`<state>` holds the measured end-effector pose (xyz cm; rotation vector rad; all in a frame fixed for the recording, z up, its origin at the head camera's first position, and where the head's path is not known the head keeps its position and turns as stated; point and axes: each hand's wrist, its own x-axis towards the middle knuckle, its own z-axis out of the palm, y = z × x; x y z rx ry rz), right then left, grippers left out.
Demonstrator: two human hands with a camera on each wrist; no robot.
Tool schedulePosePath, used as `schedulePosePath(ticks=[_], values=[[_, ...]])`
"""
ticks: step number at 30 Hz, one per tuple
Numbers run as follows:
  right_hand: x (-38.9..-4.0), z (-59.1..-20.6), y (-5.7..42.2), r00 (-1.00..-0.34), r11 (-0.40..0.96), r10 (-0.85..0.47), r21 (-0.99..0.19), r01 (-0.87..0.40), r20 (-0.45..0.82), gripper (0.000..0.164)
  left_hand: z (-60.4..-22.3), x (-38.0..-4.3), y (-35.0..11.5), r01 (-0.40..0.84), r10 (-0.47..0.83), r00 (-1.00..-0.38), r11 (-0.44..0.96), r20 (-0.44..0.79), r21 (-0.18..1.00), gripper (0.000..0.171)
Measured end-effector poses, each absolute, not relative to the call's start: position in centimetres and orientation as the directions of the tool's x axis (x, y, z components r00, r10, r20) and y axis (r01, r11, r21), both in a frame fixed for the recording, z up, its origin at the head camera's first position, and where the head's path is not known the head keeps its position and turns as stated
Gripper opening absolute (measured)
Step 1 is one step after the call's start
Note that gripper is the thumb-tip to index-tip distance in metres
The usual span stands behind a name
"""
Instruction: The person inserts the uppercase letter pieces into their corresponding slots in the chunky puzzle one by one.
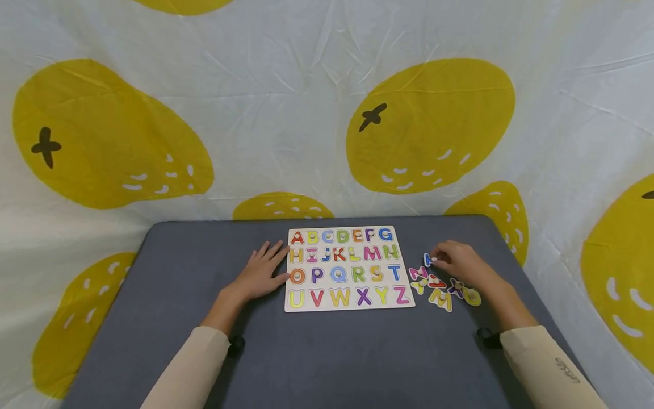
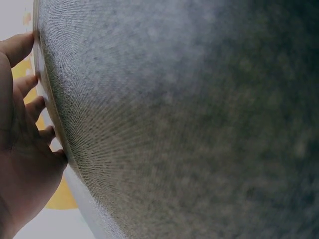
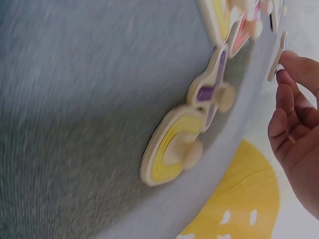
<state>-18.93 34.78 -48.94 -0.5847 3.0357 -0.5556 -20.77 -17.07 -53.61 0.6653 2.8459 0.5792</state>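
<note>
A white alphabet puzzle board with colourful letters lies on the dark grey table. My left hand rests palm down with spread fingers at the board's left edge; in the left wrist view its fingertips touch down at the table's far rim. Right of the board, my right hand pinches a blue T puzzle piece between thumb and fingers. The right wrist view shows that piece edge-on, off the table. Below it lie several loose pieces, including a yellow W and a purple X.
Beside the purple X lies a rounded yellow piece with a wooden knob. A pink Z and a red piece sit close to the board's right edge. A white cloth with yellow fruit prints hangs behind the table.
</note>
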Motion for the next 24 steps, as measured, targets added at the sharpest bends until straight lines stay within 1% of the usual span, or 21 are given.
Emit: schedulePosePath(ticks=[5, 9, 16, 24], values=[[-18.7, -48.7, 33.1, -0.936, 0.861, -0.352, -0.382, -0.336, 0.031, 0.009, -53.7, -20.9, -17.1, 0.393, 0.455, -0.889, 0.825, -0.062, 0.406, 0.077], [-18.8, -48.8, 31.5, -0.934, 0.854, -0.357, -0.399, -0.334, 0.017, 0.006, -53.9, -21.0, -17.1, 0.395, 0.457, -0.887, 0.825, -0.063, 0.404, 0.077], [-18.8, -49.3, 29.1, -0.929, 0.821, -0.367, -0.482, -0.305, -0.037, 0.005, -53.7, -20.9, -17.1, 0.397, 0.453, -0.89, 0.832, -0.06, 0.388, 0.077], [-18.9, -50.2, 27.2, -0.914, 0.813, -0.405, -0.451, -0.369, 0.017, 0.012, -53.7, -20.8, -17.0, 0.389, 0.447, -0.891, 0.837, -0.073, 0.384, 0.078]])
